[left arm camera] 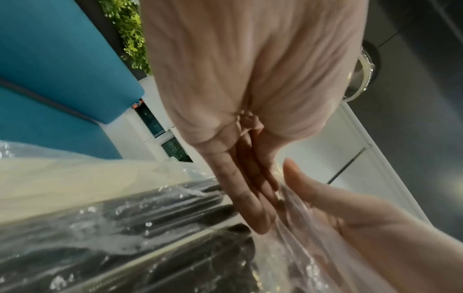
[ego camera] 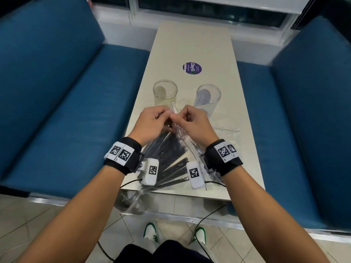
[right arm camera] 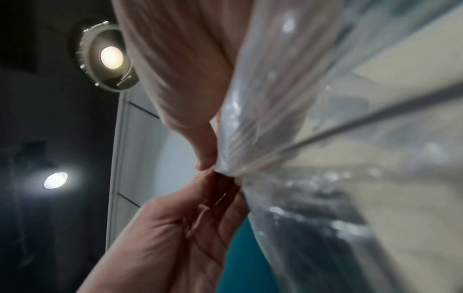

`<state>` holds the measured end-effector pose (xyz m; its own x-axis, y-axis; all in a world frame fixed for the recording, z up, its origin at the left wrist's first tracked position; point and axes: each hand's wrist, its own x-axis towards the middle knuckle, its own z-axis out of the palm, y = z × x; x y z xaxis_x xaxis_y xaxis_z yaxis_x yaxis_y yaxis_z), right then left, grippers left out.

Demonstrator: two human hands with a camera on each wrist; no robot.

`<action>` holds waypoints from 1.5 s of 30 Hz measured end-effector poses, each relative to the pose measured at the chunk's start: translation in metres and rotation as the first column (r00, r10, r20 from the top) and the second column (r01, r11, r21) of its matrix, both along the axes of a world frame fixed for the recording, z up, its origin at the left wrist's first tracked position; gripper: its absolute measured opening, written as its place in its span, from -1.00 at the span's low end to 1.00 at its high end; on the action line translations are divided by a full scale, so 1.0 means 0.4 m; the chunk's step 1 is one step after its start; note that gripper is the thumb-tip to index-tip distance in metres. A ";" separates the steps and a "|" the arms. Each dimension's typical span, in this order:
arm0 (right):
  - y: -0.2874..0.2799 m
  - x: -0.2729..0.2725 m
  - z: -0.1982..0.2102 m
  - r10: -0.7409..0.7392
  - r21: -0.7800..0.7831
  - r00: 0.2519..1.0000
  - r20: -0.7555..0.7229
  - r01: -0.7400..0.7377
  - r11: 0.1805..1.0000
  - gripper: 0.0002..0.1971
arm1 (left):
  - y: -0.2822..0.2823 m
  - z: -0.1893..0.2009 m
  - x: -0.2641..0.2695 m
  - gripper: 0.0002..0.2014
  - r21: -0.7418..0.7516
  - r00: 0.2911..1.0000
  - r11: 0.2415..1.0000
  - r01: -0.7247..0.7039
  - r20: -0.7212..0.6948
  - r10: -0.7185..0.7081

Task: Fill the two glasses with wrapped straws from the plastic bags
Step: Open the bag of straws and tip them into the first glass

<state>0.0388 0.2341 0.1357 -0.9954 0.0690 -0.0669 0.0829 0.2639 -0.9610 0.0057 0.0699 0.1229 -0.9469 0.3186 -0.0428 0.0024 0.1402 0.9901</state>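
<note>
Near table (ego camera: 191,44) edge: clear bag (ego camera: 171,158) of black wrapped straws (ego camera: 167,149) lies flat, its tail hanging off the near edge. Second bag (ego camera: 228,135), clear and crumpled, lies just right of it, contents hard to tell. Above the first bag both hands meet at its top. Left hand (ego camera: 152,122) has fingers curled, pinching the bag's gathered mouth; right hand (ego camera: 191,124) likewise curled, pinching the same film from the other side. Right wrist view shows the plastic bunched to a point between the two sets of fingertips (right arm camera: 208,158), so the bag looks not yet opened. Step in hand, likely: open the mouth. To do it well: keep pinches close together on opposite layers, pull apart evenly, hold the bag low so the straws don't slide toward the hanging end. Beyond the hands, two glasses stand upright and apart: left glass (ego camera: 165,92), right glass (ego camera: 208,95), both without straws. Farther on, a purple sticker (ego camera: 192,68) on the table.
</note>
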 end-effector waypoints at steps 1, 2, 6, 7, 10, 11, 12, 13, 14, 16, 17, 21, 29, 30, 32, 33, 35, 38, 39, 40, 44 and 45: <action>-0.003 0.000 0.003 0.006 -0.061 0.999 0.033 -0.004 0.998 -0.75 | -0.001 -0.004 -0.001 -0.74 -0.022 1.000 1.000 0.000 -0.023 0.000; -0.005 -0.001 0.006 0.003 -0.124 0.997 0.074 0.006 0.992 -0.79 | -0.001 -0.008 -0.003 -0.76 -0.047 0.999 0.999 -0.004 -0.046 0.002; -0.026 -0.007 0.006 -0.041 -0.296 0.985 0.167 0.089 0.951 -0.74 | -0.001 -0.020 -0.004 -0.79 -0.107 0.993 0.994 -0.036 -0.115 0.023; -0.032 -0.007 0.002 -0.063 -0.334 0.983 0.175 0.119 0.935 -0.70 | -0.001 -0.021 -0.004 -0.79 -0.098 0.993 0.994 -0.049 -0.116 0.037; -0.049 -0.002 -0.003 -0.094 -0.483 0.971 0.220 0.192 0.854 -0.67 | 0.001 -0.021 -0.007 -0.78 -0.060 0.993 0.995 -0.074 -0.094 0.068; -0.054 0.001 -0.003 -0.091 -0.523 0.968 0.233 0.204 0.828 -0.67 | 0.002 -0.022 -0.007 -0.78 -0.040 0.995 0.997 -0.071 -0.076 0.068; -0.059 0.002 -0.003 -0.090 -0.555 0.966 0.240 0.213 0.804 -0.66 | 0.004 -0.024 -0.005 -0.77 -0.012 0.996 0.998 -0.065 -0.056 0.064; -0.065 0.001 -0.007 -0.095 -0.583 0.965 0.243 0.224 0.781 -0.66 | 0.006 -0.024 -0.002 -0.76 0.013 0.998 0.998 -0.059 -0.033 0.060; -0.071 0.002 -0.009 -0.105 -0.602 0.964 0.243 0.235 0.763 -0.65 | 0.009 -0.023 0.001 -0.74 0.042 0.998 0.998 -0.056 -0.013 0.057; -0.079 0.000 -0.013 -0.146 -0.614 0.955 0.259 0.279 0.738 -0.65 | 0.011 -0.019 0.008 -0.72 0.111 0.997 0.992 -0.068 0.038 0.064; -0.078 -0.002 -0.014 -0.169 -0.625 0.945 0.279 0.312 0.716 -0.66 | 0.010 -0.018 0.010 -0.71 0.166 0.995 0.983 -0.077 0.075 0.065; -0.057 -0.009 -0.019 -0.195 -0.589 0.947 0.254 0.311 0.746 -0.69 | 0.002 -0.008 0.013 -0.69 0.302 0.986 0.949 -0.091 0.159 0.044; -0.033 -0.004 -0.044 -0.292 0.099 0.942 -0.166 0.311 0.945 -0.77 | 0.029 0.025 0.015 -0.57 0.472 0.855 0.785 -0.402 0.500 0.138; -0.034 -0.003 -0.047 -0.298 0.079 0.946 -0.124 0.309 0.948 -0.79 | 0.032 0.019 0.014 -0.55 0.457 0.855 0.796 -0.398 0.498 0.142; -0.038 -0.003 -0.046 -0.304 -0.039 0.953 -0.005 0.304 0.952 -0.84 | 0.036 0.004 0.019 -0.66 0.301 0.903 0.903 -0.306 0.392 0.175; -0.038 -0.002 -0.041 -0.292 -0.114 0.956 0.035 0.294 0.949 -0.87 | 0.038 -0.007 0.025 -0.77 0.181 0.937 0.953 -0.243 0.300 0.181; -0.033 -0.002 -0.034 -0.235 -0.205 0.969 0.077 0.246 0.947 -0.81 | 0.036 -0.031 0.036 -0.95 0.001 0.968 0.978 -0.208 0.141 0.206; -0.033 0.012 -0.043 -0.160 -0.093 0.975 0.152 0.175 0.980 -0.64 | 0.029 -0.051 0.037 -0.87 0.028 0.935 0.940 -0.340 0.114 0.335; -0.033 0.018 -0.046 -0.154 -0.005 0.975 0.161 0.157 0.988 -0.71 | 0.027 -0.051 0.035 -0.87 0.071 0.920 0.923 -0.378 0.140 0.366; -0.034 0.023 -0.047 -0.161 0.059 0.975 0.154 0.154 0.986 -0.82 | 0.024 -0.052 0.033 -0.87 0.094 0.906 0.908 -0.407 0.163 0.390; -0.004 0.014 -0.053 -0.286 -0.130 0.934 0.213 0.317 0.939 -0.92 | 0.007 -0.047 0.024 -0.80 0.340 0.837 0.786 -0.517 0.391 0.382; 0.005 0.007 -0.058 -0.283 -0.266 0.923 0.262 0.351 0.898 -0.89 | -0.001 -0.044 0.017 -0.76 0.408 0.802 0.728 -0.551 0.501 0.327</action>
<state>0.0418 0.2362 0.1124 -0.8834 0.3212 -0.3412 0.3227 -0.1110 -0.9400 0.0124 0.0696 0.1055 -0.9247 -0.0517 -0.3771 -0.3044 -0.4941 0.8144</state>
